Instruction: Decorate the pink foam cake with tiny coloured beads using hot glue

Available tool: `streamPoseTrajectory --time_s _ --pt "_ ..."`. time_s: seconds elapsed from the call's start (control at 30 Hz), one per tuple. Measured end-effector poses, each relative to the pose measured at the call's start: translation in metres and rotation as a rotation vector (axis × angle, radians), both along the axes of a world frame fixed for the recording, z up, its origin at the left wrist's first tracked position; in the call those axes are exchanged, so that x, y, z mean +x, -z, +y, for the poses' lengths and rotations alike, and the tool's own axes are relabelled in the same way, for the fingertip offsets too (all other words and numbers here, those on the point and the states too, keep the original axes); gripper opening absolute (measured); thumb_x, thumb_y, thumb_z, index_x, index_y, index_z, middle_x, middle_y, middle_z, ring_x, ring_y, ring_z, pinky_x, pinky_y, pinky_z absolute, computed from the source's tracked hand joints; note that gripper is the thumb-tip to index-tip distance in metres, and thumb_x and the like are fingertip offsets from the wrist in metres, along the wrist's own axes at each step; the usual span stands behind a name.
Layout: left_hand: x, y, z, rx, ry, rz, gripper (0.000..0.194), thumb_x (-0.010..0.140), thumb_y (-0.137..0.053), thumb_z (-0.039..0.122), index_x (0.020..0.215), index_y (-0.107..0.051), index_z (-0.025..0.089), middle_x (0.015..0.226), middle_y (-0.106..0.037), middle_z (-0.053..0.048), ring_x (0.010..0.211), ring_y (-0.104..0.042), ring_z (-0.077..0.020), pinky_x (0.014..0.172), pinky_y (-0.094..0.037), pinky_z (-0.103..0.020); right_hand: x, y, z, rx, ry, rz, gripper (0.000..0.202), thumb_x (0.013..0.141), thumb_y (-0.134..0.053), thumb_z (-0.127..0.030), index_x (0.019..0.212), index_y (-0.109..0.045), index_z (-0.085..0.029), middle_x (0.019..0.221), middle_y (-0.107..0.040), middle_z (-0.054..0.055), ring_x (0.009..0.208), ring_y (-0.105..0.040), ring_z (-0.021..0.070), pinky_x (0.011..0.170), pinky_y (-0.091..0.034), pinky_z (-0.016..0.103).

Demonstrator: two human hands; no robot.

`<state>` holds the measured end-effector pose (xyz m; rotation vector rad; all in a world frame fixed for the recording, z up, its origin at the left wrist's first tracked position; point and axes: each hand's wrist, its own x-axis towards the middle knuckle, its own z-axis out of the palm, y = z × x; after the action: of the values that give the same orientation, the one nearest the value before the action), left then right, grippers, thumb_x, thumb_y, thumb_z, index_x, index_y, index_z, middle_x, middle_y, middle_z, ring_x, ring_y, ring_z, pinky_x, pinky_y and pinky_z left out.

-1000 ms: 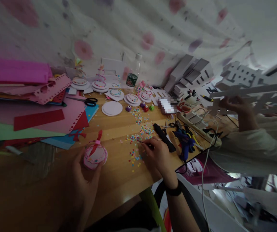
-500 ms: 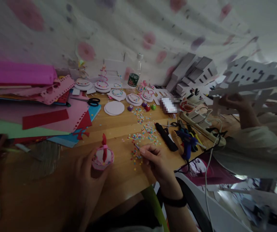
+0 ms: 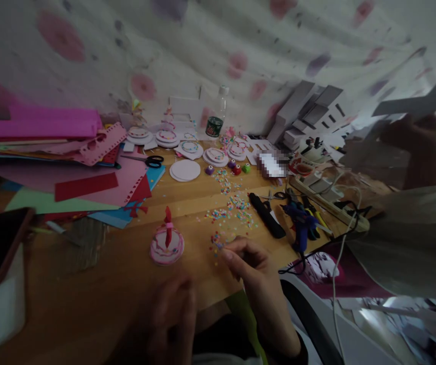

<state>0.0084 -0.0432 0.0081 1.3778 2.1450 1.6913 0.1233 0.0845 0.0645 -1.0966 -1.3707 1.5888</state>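
Pinching lightly suits confetti (image 3: 217, 239) beside the closed fingertips of the right hand (image 3: 254, 268), contents unclear; left hand (image 3: 178, 309), cannot tell.

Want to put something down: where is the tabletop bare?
Mostly bare wood lies between the plain white discs, pink ornament and confetti. Another patch, dark but seemingly bare, lies between the white container and left hand. It is crowded around the glue gun and under the coloured paper.
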Motion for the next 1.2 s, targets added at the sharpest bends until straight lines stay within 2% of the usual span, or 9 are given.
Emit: streamPoseTrajectory --time_s 0.07,0.1,0.23,0.33,0.5,0.67,0.9,1.07,1.2 --pt "0.009 -0.018 0.02 -0.062 0.107 -0.228 0.034 0.096 -0.055 0.029 0.129 -0.062 0.029 0.119 -0.075 -0.005 0.099 -0.075 -0.0222 0.078 -0.063 -0.033 0.004 -0.006 -0.007 0.106 0.023 -0.054 0.016 0.076 -0.08 -0.035 0.069 -0.073 -0.022 0.057 -0.055 -0.004 0.05 -0.043 0.0094 0.048 -0.033 0.023" --pt "0.012 -0.026 0.031 -0.083 0.174 -0.377 0.036 0.097 -0.053 0.035 0.131 -0.062 0.028 0.124 -0.073 -0.006 0.107 -0.073 -0.024 0.084 -0.063 -0.036 0.007 -0.008 -0.009 0.164 0.041 -0.082 0.014 0.077 -0.079 -0.033 0.07 -0.074 -0.023 0.058 -0.057 -0.003 0.051 -0.045 0.0104 0.05 -0.035 0.024" --pt "0.019 -0.047 0.055 -0.084 0.281 -0.743 0.04 0.094 -0.056 0.048 0.124 -0.07 0.025 0.133 -0.069 -0.008 0.125 -0.063 -0.0263 0.099 -0.058 -0.037 0.013 -0.01 -0.014 0.389 0.129 -0.177 0.01 0.083 -0.075 -0.027 0.073 -0.074 -0.023 0.063 -0.062 -0.001 0.059 -0.053 0.0135 0.055 -0.04 0.026" --pt "0.024 -0.049 0.055 -0.084 0.27 -0.864 0.037 0.091 -0.062 0.048 0.118 -0.073 0.027 0.131 -0.07 -0.006 0.127 -0.062 -0.025 0.104 -0.054 -0.034 0.015 -0.007 -0.014 0.506 0.146 -0.21 0.008 0.086 -0.072 -0.022 0.079 -0.074 -0.023 0.067 -0.063 -0.002 0.061 -0.055 0.0131 0.056 -0.042 0.026" --pt "0.029 -0.041 0.057 -0.07 0.185 -1.019 0.034 0.081 -0.073 0.049 0.107 -0.078 0.028 0.123 -0.075 -0.004 0.118 -0.068 -0.0229 0.099 -0.056 -0.029 0.016 0.001 -0.013 0.676 0.179 -0.272 0.009 0.087 -0.072 -0.014 0.086 -0.072 -0.023 0.072 -0.065 -0.003 0.062 -0.056 0.0115 0.057 -0.044 0.023" --pt "0.03 -0.044 0.072 -0.007 0.162 -1.232 0.033 0.07 -0.084 0.048 0.093 -0.081 0.024 0.102 -0.081 -0.005 0.1 -0.076 -0.0213 0.089 -0.06 -0.027 0.018 0.003 -0.011 0.798 0.162 -0.306 0.012 0.087 -0.071 -0.01 0.091 -0.072 -0.021 0.073 -0.065 -0.002 0.059 -0.056 0.0106 0.054 -0.044 0.023" --pt "0.032 -0.047 0.091 0.04 0.052 -1.456 0.034 0.046 -0.096 0.04 0.068 -0.079 0.021 0.068 -0.079 0.0 0.062 -0.074 -0.011 0.067 -0.06 -0.015 0.033 0.0 -0.003 0.76 0.229 -0.307 0.012 0.086 -0.073 -0.011 0.088 -0.071 -0.023 0.071 -0.063 -0.004 0.062 -0.057 0.0104 0.056 -0.044 0.022" --pt "0.036 -0.041 0.098 0.002 0.083 -1.44 0.031 0.047 -0.095 0.036 0.069 -0.078 0.02 0.073 -0.08 0.0 0.067 -0.074 -0.0102 0.071 -0.06 -0.015 0.039 0.008 0.006 0.657 0.234 -0.285 0.009 0.086 -0.073 -0.014 0.086 -0.072 -0.022 0.072 -0.065 -0.003 0.063 -0.057 0.0113 0.057 -0.044 0.023" --pt "0.041 -0.037 0.103 -0.028 0.08 -1.403 0.033 0.049 -0.094 0.039 0.072 -0.079 0.02 0.075 -0.08 -0.001 0.068 -0.075 -0.0118 0.068 -0.06 -0.017 0.041 0.011 0.011 0.522 0.172 -0.264 0.003 0.086 -0.073 -0.02 0.083 -0.073 -0.021 0.071 -0.064 -0.002 0.063 -0.057 0.0129 0.057 -0.043 0.025"
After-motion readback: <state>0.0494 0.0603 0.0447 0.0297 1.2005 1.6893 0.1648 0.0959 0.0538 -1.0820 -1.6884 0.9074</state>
